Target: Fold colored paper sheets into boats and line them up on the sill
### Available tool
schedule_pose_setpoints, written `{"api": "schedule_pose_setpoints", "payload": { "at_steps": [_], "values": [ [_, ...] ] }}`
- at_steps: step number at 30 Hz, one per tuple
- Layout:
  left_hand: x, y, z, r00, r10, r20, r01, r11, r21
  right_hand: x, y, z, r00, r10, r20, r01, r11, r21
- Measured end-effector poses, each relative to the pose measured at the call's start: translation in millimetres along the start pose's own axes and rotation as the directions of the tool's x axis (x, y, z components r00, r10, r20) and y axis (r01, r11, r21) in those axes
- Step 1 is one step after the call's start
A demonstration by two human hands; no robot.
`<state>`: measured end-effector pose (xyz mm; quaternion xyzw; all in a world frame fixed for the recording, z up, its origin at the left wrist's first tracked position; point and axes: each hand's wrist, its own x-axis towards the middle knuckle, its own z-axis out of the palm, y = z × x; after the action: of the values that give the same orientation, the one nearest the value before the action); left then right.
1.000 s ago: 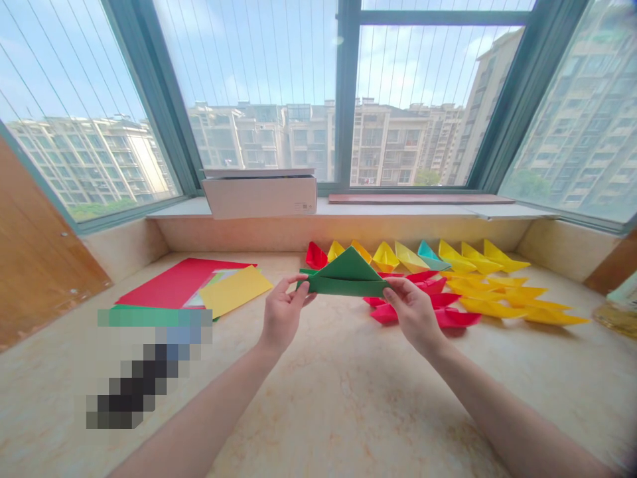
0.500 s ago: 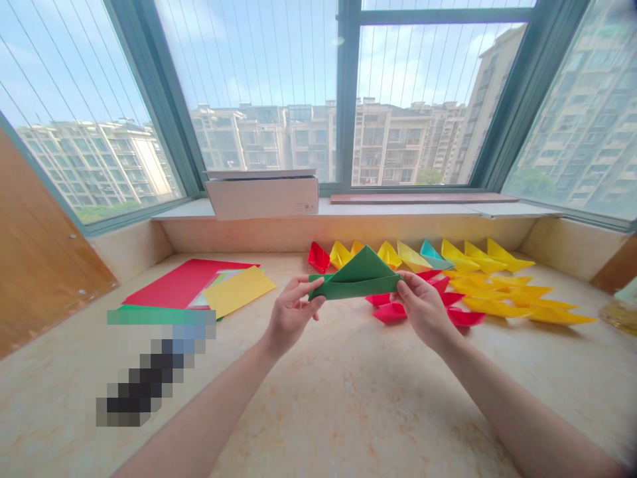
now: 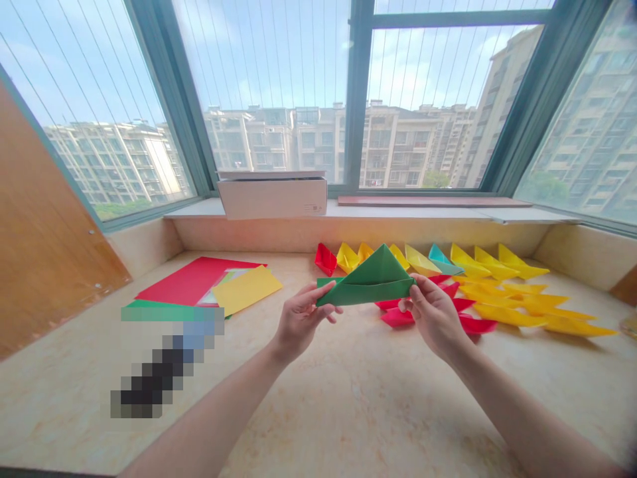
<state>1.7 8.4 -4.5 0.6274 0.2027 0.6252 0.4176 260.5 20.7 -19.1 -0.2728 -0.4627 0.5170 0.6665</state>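
Folded green paper (image 3: 381, 285) spans left hand (image 3: 300, 320) and right hand (image 3: 438, 315), pinched at either end; contents of white box (image 3: 271, 198) indistinct.

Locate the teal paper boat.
Head view, right of centre: the teal paper boat sits in the back row, between a pale yellow boat on its left and a brighter yellow boat, beyond the right hand.

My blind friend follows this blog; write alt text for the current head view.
A left hand and right hand hold a folded green paper by its ends above a counter. Colourful paper boats sit behind and right, paper sheets left.
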Motion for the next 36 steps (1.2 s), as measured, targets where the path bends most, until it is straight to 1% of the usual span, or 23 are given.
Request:
{"api": "schedule_pose_setpoints", "payload": {
  "at_steps": [3,6,9,11,14,17,20,24,25,27,29,31,33,36],
  "values": [
    [0.9,1.8,0.1,0.998,0.043,-0.055,-0.041,0.999,0.031,-4.5,-1.5,4.4,0.999,-0.026,0.028,0.026,1.0,-0.005],
    [2.9,2.5,-1.2,0.994,0.035,-0.104,-0.028,0.997,0.073,-8.9,-3.1,6.5,0.997,-0.066,0.036,0.066,0.998,-0.022],
    [4.3,5.1,-3.1,0.995,0.007,-0.102,0.007,0.989,0.145,-10.7,-4.0,4.6,0.995,-0.088,0.04,0.09,0.994,-0.068],
    [4.2,8.3,-4.1,0.995,0.02,-0.099,0.007,0.963,0.268,-10.4,-4.6,2.4,0.995,-0.096,0.031,0.099,0.989,-0.113],
    [2.8,12.9,-5.0,0.995,0.076,-0.06,-0.04,0.887,0.461,-8.9,-6.4,0.6,0.994,-0.108,0.012,0.109,0.976,-0.188],
    [1.5,13.8,-5.8,0.994,0.106,-0.012,-0.084,0.848,0.523,-7.3,-7.9,0.7,0.994,-0.11,0.004,0.108,0.965,-0.239],
    [1.5,10.3,-7.7,0.994,0.1,-0.051,-0.057,0.838,0.542,-7.0,-6.5,1.5,0.997,-0.08,0.004,0.079,0.966,-0.246],
    [1.6,3.7,-10.2,0.982,0.094,-0.164,0.008,0.847,0.532,-8.7,-0.7,3.4,0.998,-0.057,0.003,0.056,0.975,-0.214],
    [1.2,2.4,-9.8,0.978,0.082,-0.191,0.025,0.865,0.501,-9.3,0.6,4.1,0.998,-0.068,-0.01,0.065,0.978,-0.199],
    [0.0,0.6,-7.1,0.976,0.022,-0.219,0.064,0.923,0.379,-10.3,2.0,6.0,0.994,-0.101,-0.052,0.091,0.982,-0.166],
    [-1.5,-0.1,-2.8,0.978,-0.052,-0.203,0.1,0.968,0.232,-10.8,1.4,8.3,0.987,-0.122,-0.101,0.108,0.985,-0.131],
    [-2.5,0.1,1.1,0.981,-0.096,-0.17,0.12,0.983,0.138,-10.9,-0.5,10.8,0.982,-0.122,-0.142,0.109,0.99,-0.093],
    [-2.6,0.1,2.6,0.982,-0.116,-0.148,0.133,0.984,0.116,-10.9,-2.3,12.9,0.979,-0.118,-0.165,0.11,0.992,-0.059],
    [-1.5,-2.1,0.5,0.98,-0.139,-0.14,0.157,0.979,0.128,-11.1,-3.6,15.0,0.979,-0.127,-0.159,0.124,0.992,-0.029]
  ]
}}
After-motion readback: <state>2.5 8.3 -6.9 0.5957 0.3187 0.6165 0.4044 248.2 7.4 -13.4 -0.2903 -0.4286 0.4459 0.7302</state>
